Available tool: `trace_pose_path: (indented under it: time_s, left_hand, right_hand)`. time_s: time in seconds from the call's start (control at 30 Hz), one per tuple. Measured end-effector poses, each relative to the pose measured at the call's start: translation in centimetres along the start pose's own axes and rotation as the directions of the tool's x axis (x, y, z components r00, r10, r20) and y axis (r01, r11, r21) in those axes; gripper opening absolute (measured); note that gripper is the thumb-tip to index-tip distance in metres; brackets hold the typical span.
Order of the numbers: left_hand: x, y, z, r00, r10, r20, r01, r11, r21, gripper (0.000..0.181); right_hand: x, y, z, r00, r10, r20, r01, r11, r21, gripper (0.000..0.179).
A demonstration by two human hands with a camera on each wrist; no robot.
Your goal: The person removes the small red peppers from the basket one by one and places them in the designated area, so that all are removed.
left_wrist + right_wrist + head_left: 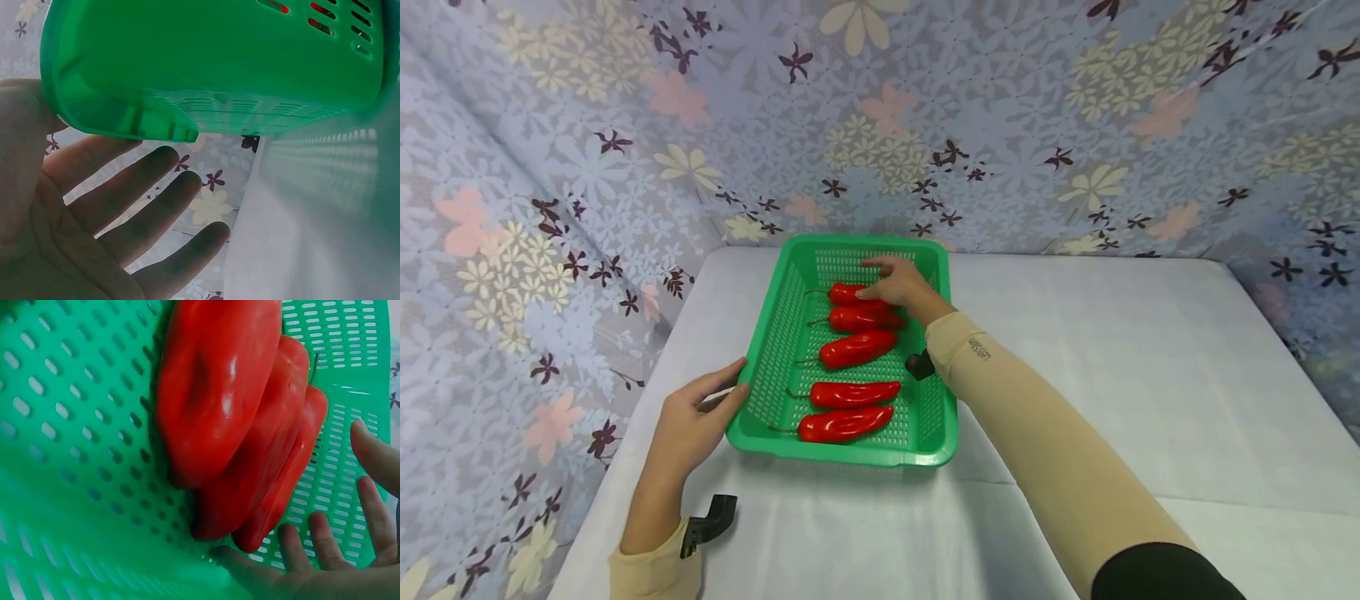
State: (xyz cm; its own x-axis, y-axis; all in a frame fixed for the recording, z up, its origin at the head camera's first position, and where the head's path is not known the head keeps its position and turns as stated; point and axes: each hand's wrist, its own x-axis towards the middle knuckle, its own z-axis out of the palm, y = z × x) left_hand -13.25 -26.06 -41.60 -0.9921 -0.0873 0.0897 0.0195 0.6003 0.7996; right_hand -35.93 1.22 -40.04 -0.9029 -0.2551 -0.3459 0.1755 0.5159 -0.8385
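A green plastic basket (842, 452) with slotted walls holds several long red peppers, lying crosswise with their thin stems to the left. My left hand (696, 417) touches the basket's left rim with thumb and forefinger. In the left wrist view its other fingers (150, 219) stretch out, spread, below the rim. My right hand (898, 283) reaches into the far end of the basket, over the farthest red pepper (844, 293), which it partly covers. In the right wrist view the right fingers (325, 544) are spread beside the narrow end of that pepper (294, 469), with nothing in their grasp.
The basket stands on a white-covered table (1112, 375), towards its left side. Flower-patterned cloth (760, 125) rises behind the table and along its left. Black wrist mounts (711, 523) stick out from both beige sleeves (1037, 425).
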Motion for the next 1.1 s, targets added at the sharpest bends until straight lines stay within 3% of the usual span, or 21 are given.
trace_pose_path:
  time_s: [0.27,0.57,0.77,1.1]
  left_hand:
    - [-0.49,0.02,-0.13,1.0,-0.014,-0.022,0.015,1.0,0.003,0.042]
    - [-0.49,0.39,0.28,1.0,-0.02,0.002,0.02,1.0,-0.004,0.044]
    - [-0.37,0.51,0.45,1.0,-0.017,-0.015,0.017,1.0,0.014,0.044]
    - [-0.35,0.2,0.7,0.999,-0.013,-0.034,0.014,1.0,0.028,0.044]
  right_hand:
    - [0.51,0.16,0.79,1.0,-0.029,-0.001,0.029,1.0,-0.012,0.057]
    - [0.32,0.54,0.46,1.0,0.024,-0.019,-0.024,1.0,-0.011,0.058]
    - [0.16,0.68,0.29,0.999,0.019,-0.029,-0.019,1.0,-0.006,0.06]
    - [-0.22,0.67,0.24,0.999,0.03,0.017,-0.029,0.998,-0.051,0.055]
